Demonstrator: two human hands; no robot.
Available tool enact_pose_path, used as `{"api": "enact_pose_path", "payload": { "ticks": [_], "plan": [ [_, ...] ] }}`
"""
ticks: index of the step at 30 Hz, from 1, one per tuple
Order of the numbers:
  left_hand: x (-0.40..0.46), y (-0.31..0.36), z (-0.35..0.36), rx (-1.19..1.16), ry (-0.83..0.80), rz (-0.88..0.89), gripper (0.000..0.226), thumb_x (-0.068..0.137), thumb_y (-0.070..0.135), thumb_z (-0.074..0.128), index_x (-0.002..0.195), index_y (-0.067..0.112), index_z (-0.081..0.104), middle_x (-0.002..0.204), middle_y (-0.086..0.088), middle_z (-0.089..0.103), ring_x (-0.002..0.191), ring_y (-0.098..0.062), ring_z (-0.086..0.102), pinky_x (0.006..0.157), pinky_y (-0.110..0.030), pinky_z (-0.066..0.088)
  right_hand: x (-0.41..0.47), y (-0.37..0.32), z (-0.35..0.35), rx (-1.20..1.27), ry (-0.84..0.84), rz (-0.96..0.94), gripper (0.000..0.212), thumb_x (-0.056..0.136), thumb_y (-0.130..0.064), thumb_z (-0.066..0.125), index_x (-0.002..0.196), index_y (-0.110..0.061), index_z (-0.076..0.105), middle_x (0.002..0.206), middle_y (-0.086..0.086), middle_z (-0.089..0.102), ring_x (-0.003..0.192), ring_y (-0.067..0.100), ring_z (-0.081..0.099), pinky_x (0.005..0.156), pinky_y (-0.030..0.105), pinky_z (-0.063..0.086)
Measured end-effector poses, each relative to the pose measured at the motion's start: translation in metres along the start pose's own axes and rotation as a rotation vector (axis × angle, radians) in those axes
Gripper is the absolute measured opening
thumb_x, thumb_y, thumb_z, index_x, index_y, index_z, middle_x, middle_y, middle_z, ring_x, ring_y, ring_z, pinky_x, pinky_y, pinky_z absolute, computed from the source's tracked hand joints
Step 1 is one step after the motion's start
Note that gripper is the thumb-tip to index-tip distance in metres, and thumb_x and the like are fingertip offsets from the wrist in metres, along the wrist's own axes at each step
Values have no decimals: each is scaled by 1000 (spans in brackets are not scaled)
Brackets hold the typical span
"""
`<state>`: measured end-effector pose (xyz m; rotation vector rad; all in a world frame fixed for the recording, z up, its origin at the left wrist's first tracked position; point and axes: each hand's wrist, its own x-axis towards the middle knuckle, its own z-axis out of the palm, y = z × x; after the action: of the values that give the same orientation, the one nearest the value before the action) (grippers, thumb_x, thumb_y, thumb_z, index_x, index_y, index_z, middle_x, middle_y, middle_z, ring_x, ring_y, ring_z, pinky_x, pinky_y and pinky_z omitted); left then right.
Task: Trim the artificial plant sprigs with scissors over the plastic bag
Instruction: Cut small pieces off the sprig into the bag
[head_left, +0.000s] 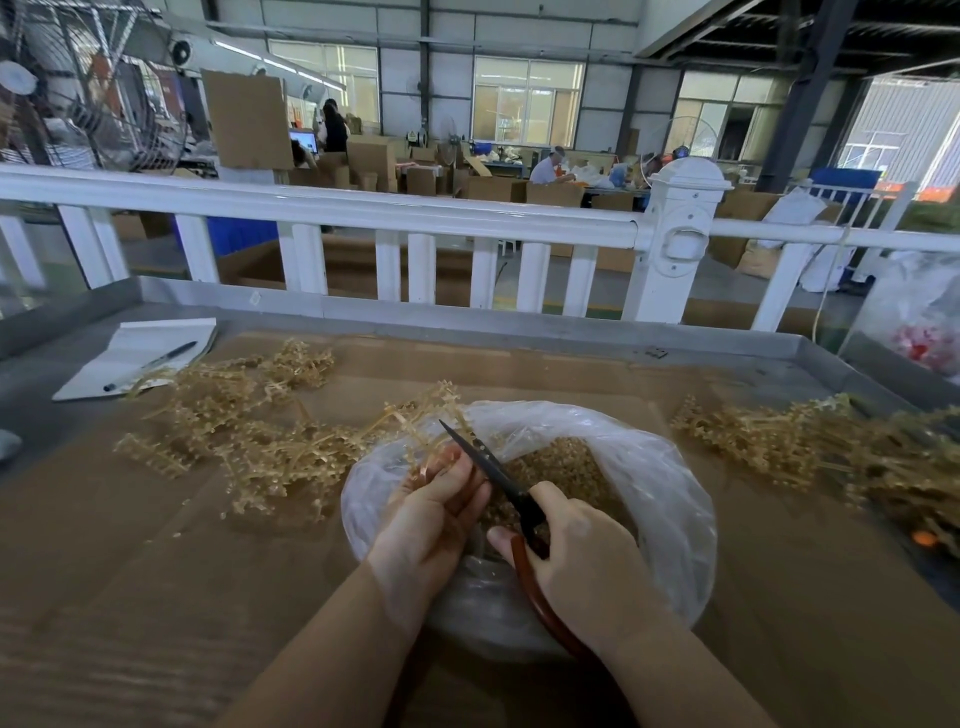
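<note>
At 6 o'clock, the scissors (498, 483) are gripped in the right hand (582, 561), the fingers curled round the reddish handle and the dark blades pointed toward 11 o'clock. Just beside it, at 7 o'clock, a sprig (415, 423) is pinched by its stem in the left hand (431, 514), the fingers closed round it and the blades laid against it above the fingertips. Both hands are held over the bag (670, 499), whose open mouth is filled with tan trimmings.

The sprig is judged light and springy, its thin plastic stem stiff enough to be held out but easily bent; the beaded branches look likely to snag on one another. It is best taken low on the bare stem, close to the cut, so that the blades are met squarely.

Farther out on the worktop (545, 374), a loose pile (234, 431) is spread at 10 o'clock and a second heap (810, 447) at 2 o'clock. A notepad (150, 345) with a pen (150, 365) lies at 10 o'clock, and a white fence (363, 213) is seen beyond.
</note>
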<state>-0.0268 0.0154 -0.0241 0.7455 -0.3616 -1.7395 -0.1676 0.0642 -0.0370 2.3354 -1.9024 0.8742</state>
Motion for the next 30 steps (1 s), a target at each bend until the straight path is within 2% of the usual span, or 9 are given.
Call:
{"api": "enact_pose_path", "payload": {
  "ticks": [2, 7, 11, 13, 19, 24, 27, 30],
  "plan": [
    [0, 0, 1, 0, 9, 1, 19, 83, -4, 58, 99, 5, 64, 78, -7, 73, 67, -15, 71, 58, -23, 58, 0, 1, 0, 1, -5, -1, 28, 84, -63, 49, 87, -38, 37, 73, -15, 48, 68, 2, 46, 58, 9, 29],
    [1, 3, 3, -73, 64, -25, 15, 86, -7, 55, 95, 4, 62, 74, -8, 71, 71, -18, 69, 55, -23, 58, 0, 2, 1, 5, -10, -13, 30, 83, -65, 45, 91, -36, 41, 77, -14, 50, 73, 3, 48, 67, 14, 36],
    [2, 4, 5, -123, 82, -35, 14, 88, -7, 53, 90, 4, 60, 62, -6, 70, 56, -15, 70, 52, -24, 57, 0, 2, 1, 20, -16, -19, 33, 84, -65, 46, 96, -34, 47, 81, -14, 52, 77, 4, 51, 70, 14, 38],
    [3, 4, 6, -132, 85, -35, 12, 87, -8, 53, 86, 3, 59, 60, -6, 69, 55, -15, 69, 53, -26, 58, 0, 2, 1, 31, -11, -21, 32, 84, -64, 48, 95, -34, 47, 79, -14, 51, 76, 4, 50, 70, 15, 37],
    [6, 3, 3, -111, 77, -34, 11, 85, -8, 55, 85, 1, 59, 66, -9, 72, 60, -16, 71, 56, -27, 59, 0, 2, 1, 38, -39, -20, 33, 82, -68, 45, 90, -37, 37, 80, -16, 47, 78, 3, 46, 74, 16, 36],
    [5, 2, 5, -40, 100, -35, 11, 88, -9, 51, 91, -3, 59, 64, -11, 71, 56, -17, 70, 50, -24, 57, 0, 2, 2, -45, -83, 11, 52, 76, -77, 25, 104, -34, 38, 95, -9, 49, 93, 11, 45, 86, 23, 38],
    [3, 1, 6, -12, 83, -33, 10, 87, -9, 52, 88, -4, 61, 66, -12, 71, 57, -17, 70, 49, -23, 56, 1, 1, 2, -34, -74, 34, 51, 78, -75, 28, 105, -34, 39, 97, -8, 49, 96, 13, 45, 88, 24, 38],
    [3, 0, 4, -4, 54, -30, 13, 84, -9, 55, 95, -4, 62, 76, -13, 73, 64, -19, 71, 53, -24, 58, 3, 0, 1, -4, -63, 48, 50, 79, -73, 30, 106, -33, 43, 93, -8, 48, 94, 13, 46, 85, 23, 37]
  ]
}}
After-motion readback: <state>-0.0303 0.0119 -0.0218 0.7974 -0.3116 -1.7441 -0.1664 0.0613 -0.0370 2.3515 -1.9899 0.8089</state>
